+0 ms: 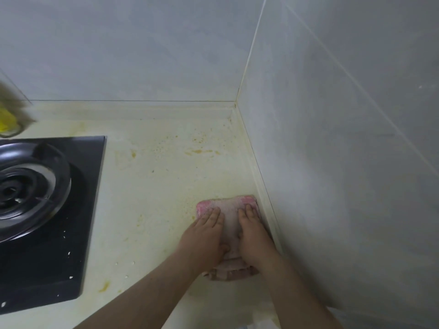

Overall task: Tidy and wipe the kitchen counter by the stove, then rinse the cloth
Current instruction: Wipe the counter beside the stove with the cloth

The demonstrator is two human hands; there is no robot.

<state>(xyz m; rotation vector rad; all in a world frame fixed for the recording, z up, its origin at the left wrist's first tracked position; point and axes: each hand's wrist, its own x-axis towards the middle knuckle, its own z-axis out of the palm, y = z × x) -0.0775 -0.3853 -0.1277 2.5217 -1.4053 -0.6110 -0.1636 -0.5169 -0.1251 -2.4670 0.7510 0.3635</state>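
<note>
- left hand [206, 236] and right hand [254, 233] lie flat side by side, fingers straight, both pressing down on the folded pink and grey cloth [229, 219].
- the cloth's long axis runs away from the person, its pink far edge pointing at the back wall.
- it lies on the pale cream counter [154, 186], just beside the grey tiled side wall [332, 162].
- yellowish stains [198, 151] mark the counter further back.
- the black glass stove [78, 210] sits well to the left.
</note>
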